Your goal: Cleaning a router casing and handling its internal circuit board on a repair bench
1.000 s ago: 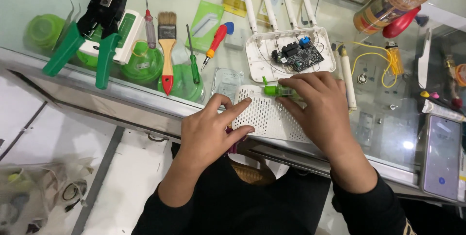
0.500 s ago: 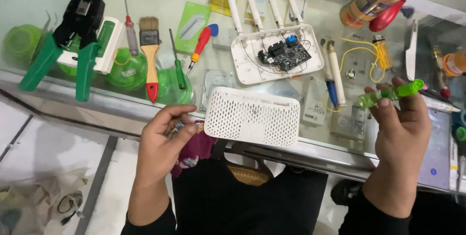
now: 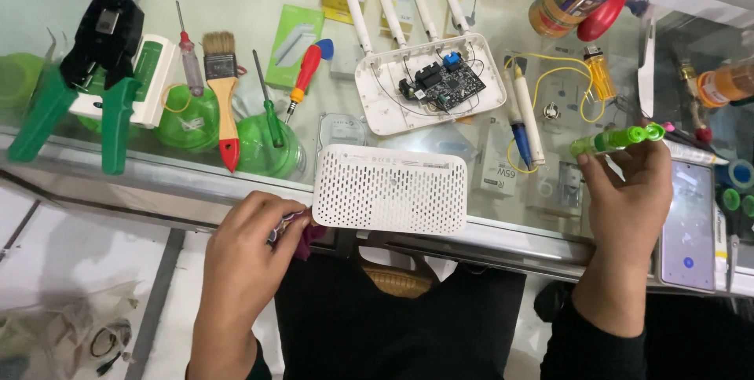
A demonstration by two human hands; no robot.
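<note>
— Pinching a green tool point(image 3: 616, 140) at its near end, the right hand point(image 3: 628, 199) keeps the fingers curled round it, over the glass counter point(image 3: 503, 227).

— And the left hand point(image 3: 247, 242)?

— Closed on a dark red cloth point(image 3: 302, 235) at the counter's front edge, just beside the left end of the white cover point(image 3: 390, 189). Whether it touches the cover, I cannot tell.

— Where does the cover lie?

— Flat on the glass between the hands, holes up. Behind it sits the open router base point(image 3: 428, 85), board exposed, antennas pointing away.

— Anything else near?

— A phone point(image 3: 687, 227) lies just right of the right hand. Left of the cover: a brush point(image 3: 224, 97), two screwdrivers point(image 3: 267, 101), and a green crimper point(image 3: 86, 82).
</note>
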